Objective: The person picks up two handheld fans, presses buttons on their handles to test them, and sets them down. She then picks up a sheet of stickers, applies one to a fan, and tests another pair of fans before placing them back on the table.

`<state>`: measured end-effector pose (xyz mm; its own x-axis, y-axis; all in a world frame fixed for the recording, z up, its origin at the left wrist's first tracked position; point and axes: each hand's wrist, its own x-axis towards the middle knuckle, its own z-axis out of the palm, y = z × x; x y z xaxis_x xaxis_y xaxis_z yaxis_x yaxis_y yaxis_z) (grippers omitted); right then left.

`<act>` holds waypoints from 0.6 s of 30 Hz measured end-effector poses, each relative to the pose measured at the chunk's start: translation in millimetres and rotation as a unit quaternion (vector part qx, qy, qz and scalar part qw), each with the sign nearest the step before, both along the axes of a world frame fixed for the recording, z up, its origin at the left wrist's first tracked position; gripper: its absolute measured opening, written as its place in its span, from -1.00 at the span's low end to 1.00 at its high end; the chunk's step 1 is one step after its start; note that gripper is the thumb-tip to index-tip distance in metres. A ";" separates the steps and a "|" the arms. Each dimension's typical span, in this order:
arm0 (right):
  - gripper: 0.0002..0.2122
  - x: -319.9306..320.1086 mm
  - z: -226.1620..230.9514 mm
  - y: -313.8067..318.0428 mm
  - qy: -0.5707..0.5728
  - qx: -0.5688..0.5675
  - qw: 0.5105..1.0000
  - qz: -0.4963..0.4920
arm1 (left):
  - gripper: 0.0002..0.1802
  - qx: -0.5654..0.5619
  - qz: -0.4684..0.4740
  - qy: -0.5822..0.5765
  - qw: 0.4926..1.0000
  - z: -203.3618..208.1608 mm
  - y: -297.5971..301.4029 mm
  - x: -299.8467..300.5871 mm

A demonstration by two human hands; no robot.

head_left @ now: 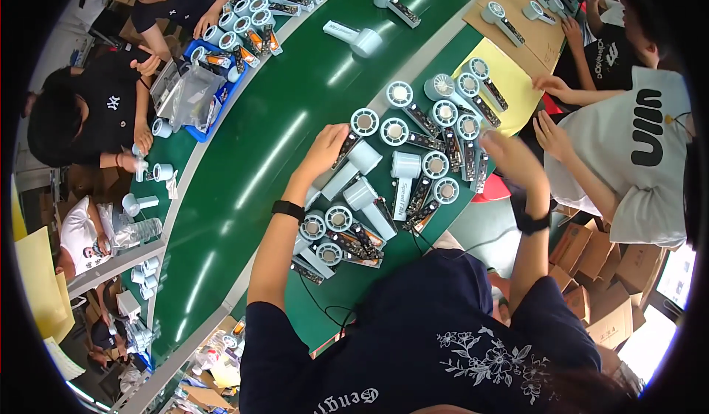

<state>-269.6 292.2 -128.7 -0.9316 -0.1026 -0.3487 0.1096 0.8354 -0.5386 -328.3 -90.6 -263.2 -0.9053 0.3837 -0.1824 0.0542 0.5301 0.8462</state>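
A cluster of pale blue handheld fans (405, 166) lies on the green worktop before me, several with round vented heads and dark electronics showing along their handles. My left hand (326, 150) is at the cluster's left side, its fingers closed round the handle of one half-opened fan (364, 122). Over the right side, my right hand (509, 157) is smeared by motion beside the handles of some fans (468, 127); whether it holds anything cannot be made out. A closed fan (367, 201) lies nearer me, between my forearms.
A green conveyor belt (295, 129) curves past on the left, carrying loose fans (363, 42). Across it stands a blue bin (198, 132) beside rows of fans. Co-workers sit on both sides; one in a grey shirt (619, 152) is close at right. Black cable (325, 307) hangs near my lap.
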 end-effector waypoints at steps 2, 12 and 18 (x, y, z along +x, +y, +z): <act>-0.58 -63.7 26.8 -23.7 0.010 -0.119 0.993 0.006 | -0.56 0.035 0.003 -0.031 0.999 -3.7 -4.7 -13.3; -0.42 -317.0 -127.0 -67.7 0.156 0.000 0.984 -0.084 | -0.48 -0.219 0.011 0.184 0.958 24.5 7.9 -123.0; -0.53 -330.8 -173.6 -121.9 0.191 0.105 0.972 -0.091 | -0.29 -0.390 -0.066 0.477 0.784 -3.9 12.3 -196.3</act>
